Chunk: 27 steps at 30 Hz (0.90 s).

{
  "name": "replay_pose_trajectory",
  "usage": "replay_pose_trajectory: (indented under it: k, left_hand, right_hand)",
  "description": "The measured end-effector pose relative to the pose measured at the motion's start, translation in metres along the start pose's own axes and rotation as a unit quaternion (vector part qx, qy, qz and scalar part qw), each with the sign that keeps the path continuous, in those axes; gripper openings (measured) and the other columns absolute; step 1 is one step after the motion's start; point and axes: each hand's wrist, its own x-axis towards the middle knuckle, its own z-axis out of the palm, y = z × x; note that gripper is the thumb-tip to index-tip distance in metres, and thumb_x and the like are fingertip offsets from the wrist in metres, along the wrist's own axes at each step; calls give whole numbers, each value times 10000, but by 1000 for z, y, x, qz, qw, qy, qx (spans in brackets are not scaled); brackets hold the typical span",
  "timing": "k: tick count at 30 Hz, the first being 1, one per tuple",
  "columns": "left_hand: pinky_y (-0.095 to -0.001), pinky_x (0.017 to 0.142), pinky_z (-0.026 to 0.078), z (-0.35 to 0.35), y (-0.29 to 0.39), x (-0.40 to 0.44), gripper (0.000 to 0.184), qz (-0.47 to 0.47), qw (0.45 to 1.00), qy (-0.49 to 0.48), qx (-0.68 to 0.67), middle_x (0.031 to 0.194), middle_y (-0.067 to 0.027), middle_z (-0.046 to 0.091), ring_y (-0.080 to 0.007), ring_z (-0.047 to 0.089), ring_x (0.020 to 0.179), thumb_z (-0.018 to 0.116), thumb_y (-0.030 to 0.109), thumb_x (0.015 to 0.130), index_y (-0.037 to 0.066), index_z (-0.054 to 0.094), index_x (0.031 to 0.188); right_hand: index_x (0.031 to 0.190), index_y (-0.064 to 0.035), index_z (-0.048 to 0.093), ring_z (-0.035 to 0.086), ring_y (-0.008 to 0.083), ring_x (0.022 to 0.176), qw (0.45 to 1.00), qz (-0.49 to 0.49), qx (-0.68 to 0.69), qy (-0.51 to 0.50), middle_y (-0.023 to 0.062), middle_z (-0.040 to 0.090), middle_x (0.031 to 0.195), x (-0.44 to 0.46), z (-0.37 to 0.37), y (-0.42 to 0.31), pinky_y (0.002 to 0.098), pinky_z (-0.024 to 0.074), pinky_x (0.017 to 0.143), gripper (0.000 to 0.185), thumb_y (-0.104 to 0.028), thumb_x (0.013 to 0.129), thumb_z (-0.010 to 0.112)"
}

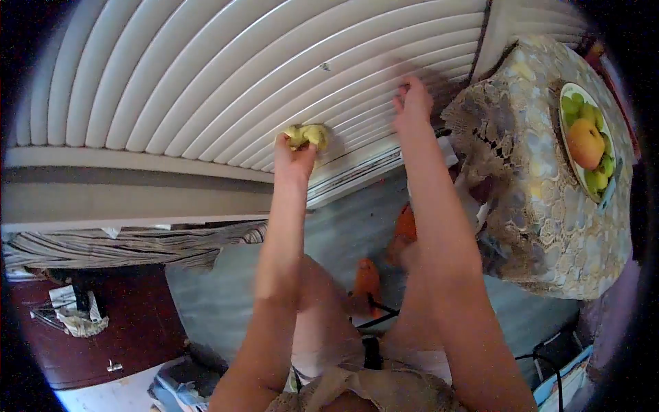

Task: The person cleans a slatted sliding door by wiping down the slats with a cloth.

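A crumpled yellow cloth [306,136] is pressed against the white slatted surface [240,75], low on its slats. My left hand [295,159] grips this cloth between thumb and fingers. To the right, my right hand [413,106] is raised in front of the same slats, near their right end. Its fingers look partly curled and are smeared by motion, so whether they hold anything is unclear. A small dark mark [325,66] shows on a slat between and above the hands.
At right, a table with a lace-edged patterned cloth [535,206] bears a plate [568,93] of fruit. Dark red furniture [137,323] stands lower left beside striped fabric [137,246]. Below are the grey floor [226,295] and my feet in orange footwear [367,278].
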Motion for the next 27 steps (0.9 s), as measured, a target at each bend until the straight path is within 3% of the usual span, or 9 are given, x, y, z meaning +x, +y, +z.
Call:
replay_pose_trajectory:
  k: [3, 6, 8, 12, 16, 18, 21, 24, 27]
  left_hand:
    - [-374, 1011, 337, 2, -14, -42, 342, 210, 971, -13, 110, 1247, -124, 431, -279, 396, 1193, 460, 142, 892, 22, 414, 1209]
    - [-409, 1034, 248, -10, -38, -31, 553, 559, 693, 47, 453, 1434, -231, 66, -365, 158, 1309, 504, 164, 888, -24, 253, 1343]
    - [-433, 1014, 281, -10, -35, -25, 561, 664, 474, 120, 566, 1425, -250, 166, -372, 259, 1279, 547, 202, 881, -28, 303, 1330]
    - [-425, 953, 380, -20, 2, -3, 424, 592, 558, 17, 581, 1184, -160, 548, -336, 479, 1143, 560, 221, 888, 15, 480, 1250]
    - [-400, 1035, 306, -63, 19, 77, 498, 671, 23, 129, 730, 1340, -167, 434, -288, 411, 1226, 536, 306, 906, 42, 426, 1314]
    - [-418, 1056, 277, -41, -9, 63, 501, 659, 480, -43, 577, 1359, -124, 406, -267, 367, 1249, 552, 311, 893, 109, 413, 1330]
    - [-413, 1043, 299, -25, -15, 39, 498, 662, 460, -104, 583, 1290, -97, 451, -278, 403, 1199, 554, 383, 887, 135, 431, 1300]
    - [-425, 1057, 254, -8, -12, 19, 655, 357, 866, -291, 195, 1310, -71, 436, -261, 380, 1213, 349, 611, 867, 148, 388, 1328]
    - [-433, 1062, 239, -21, 4, 25, 715, 251, 915, -309, 67, 1319, -64, 427, -259, 373, 1219, 289, 675, 862, 150, 364, 1341]
  right_hand:
    - [977, -90, 568, 487, 140, 843, 996, -79, -27, -12, 31, 528, 937, 12, 4, 30, 327, 420, 707, 244, -206, 764, 598]
    - [1052, -73, 544, 475, 133, 841, 991, -128, -42, 3, 38, 531, 938, 13, 12, 51, 306, 410, 702, 309, -189, 770, 593]
    - [1082, -65, 530, 477, 142, 860, 985, -162, -57, 0, 42, 534, 958, 24, 15, 71, 306, 406, 729, 338, -182, 771, 594]
    - [1113, -37, 515, 489, 177, 920, 966, -231, -115, 12, 55, 548, 1011, 32, 12, 76, 311, 393, 821, 378, -165, 769, 603]
    - [1107, -22, 512, 494, 196, 969, 962, -215, -167, 24, 66, 554, 1043, 25, 8, 66, 326, 379, 875, 381, -167, 767, 606]
    - [1097, -15, 513, 489, 195, 979, 957, -243, -161, 7, 73, 550, 1059, 24, 12, 70, 324, 378, 875, 377, -169, 766, 609]
    - [1081, -18, 518, 486, 198, 980, 952, -259, -161, 11, 77, 550, 1053, 30, 13, 80, 332, 375, 883, 363, -183, 769, 604]
    - [1079, -27, 520, 491, 184, 919, 950, -257, -172, 45, 66, 548, 1007, 23, 12, 74, 320, 390, 823, 366, -196, 765, 601]
    - [1052, -44, 526, 478, 158, 833, 980, -135, -143, -16, 45, 533, 953, 2, 8, 47, 300, 393, 718, 339, -206, 762, 595]
